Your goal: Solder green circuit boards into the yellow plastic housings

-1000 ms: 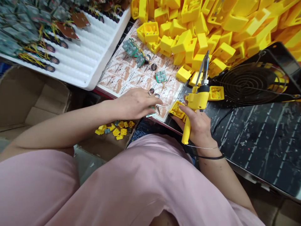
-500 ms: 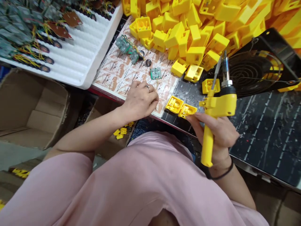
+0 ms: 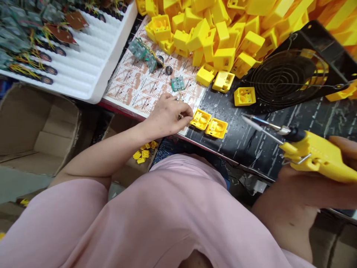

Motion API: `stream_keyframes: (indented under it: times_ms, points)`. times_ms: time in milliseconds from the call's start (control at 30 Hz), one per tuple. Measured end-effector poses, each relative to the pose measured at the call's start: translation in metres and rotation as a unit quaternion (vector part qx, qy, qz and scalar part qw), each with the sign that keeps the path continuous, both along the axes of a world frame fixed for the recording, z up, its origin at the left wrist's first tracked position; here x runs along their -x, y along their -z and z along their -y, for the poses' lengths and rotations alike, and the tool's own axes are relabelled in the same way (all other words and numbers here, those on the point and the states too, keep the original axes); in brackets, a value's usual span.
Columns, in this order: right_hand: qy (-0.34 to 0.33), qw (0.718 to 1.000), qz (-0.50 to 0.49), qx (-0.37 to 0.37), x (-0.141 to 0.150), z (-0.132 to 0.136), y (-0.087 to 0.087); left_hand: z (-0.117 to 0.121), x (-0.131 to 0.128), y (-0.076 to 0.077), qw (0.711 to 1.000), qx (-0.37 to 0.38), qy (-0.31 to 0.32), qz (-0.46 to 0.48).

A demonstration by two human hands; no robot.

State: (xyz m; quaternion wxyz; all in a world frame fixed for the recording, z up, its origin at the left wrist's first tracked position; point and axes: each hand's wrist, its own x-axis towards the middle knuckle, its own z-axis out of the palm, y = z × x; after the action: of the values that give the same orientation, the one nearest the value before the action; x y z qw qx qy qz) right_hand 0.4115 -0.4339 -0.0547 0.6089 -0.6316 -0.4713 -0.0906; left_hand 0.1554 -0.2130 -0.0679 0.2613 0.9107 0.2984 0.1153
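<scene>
My right hand [image 3: 309,182], partly smeared by motion, grips a yellow soldering gun [image 3: 320,152] whose metal tip and thin feed tube point left over the black mat. Near the table's front edge my left hand [image 3: 169,113] has thumb and forefinger pinched together beside the left yellow housing [image 3: 202,119]. What sits between those fingertips is too small to make out. A second open yellow housing [image 3: 216,128] lies against the first, its hollow side up. Just beyond my left hand is a small green circuit board [image 3: 177,83], with thin wires running down toward the fingers.
A heap of yellow housings [image 3: 200,35] fills the back. At right stands a black fan [image 3: 281,80]; a single housing [image 3: 244,96] sits before it. A white foam tray [image 3: 83,70] at left carries wired boards. More boards [image 3: 143,54] and a round black part [image 3: 169,70] lie behind my left hand.
My right hand has moved right, away from the housings, swinging the soldering gun from upright to pointing left. My left hand has shifted slightly toward the housings, its fingers now pinched.
</scene>
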Motion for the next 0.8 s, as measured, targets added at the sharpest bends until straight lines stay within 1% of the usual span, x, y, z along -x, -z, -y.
stream_keyframes:
  times_ms: [33,67,100,167,233,300,433,567,667,800]
  points:
    - [0.014,0.999,-0.009,-0.049,0.012,-0.008,0.005,0.000,-0.002,0.000,1.000,-0.012,0.002,-0.009]
    - [-0.007,0.998,0.002,-0.057,0.022,-0.015,0.009,0.000,-0.003,0.001,0.999,-0.027,0.001,-0.017]
    - [-0.006,1.000,-0.002,-0.029,0.030,-0.019,0.012,0.000,-0.005,0.001,0.999,-0.042,0.000,-0.022]
    - [-0.050,0.998,0.016,0.028,0.038,-0.020,0.014,0.000,-0.006,0.000,0.997,-0.066,-0.003,-0.028]
    - [-0.087,0.994,0.038,0.060,0.039,-0.016,0.013,0.000,-0.007,-0.001,0.996,-0.078,0.001,-0.031]
    - [-0.129,0.986,0.067,0.077,0.037,-0.013,0.011,0.001,-0.007,-0.001,0.995,-0.086,0.007,-0.039]
    - [-0.196,0.969,0.102,0.112,0.038,-0.014,0.009,0.001,-0.006,0.000,0.993,-0.103,0.024,-0.058]
    - [-0.206,0.960,0.136,0.133,0.042,-0.019,0.006,0.000,-0.007,-0.001,0.989,-0.117,0.045,-0.072]
    - [-0.209,0.954,0.166,0.134,0.041,-0.025,0.004,-0.001,-0.010,-0.003,0.985,-0.136,0.061,-0.083]
    - [-0.264,0.938,0.195,0.110,0.039,-0.036,-0.003,-0.003,-0.014,-0.007,0.978,-0.161,0.081,-0.100]
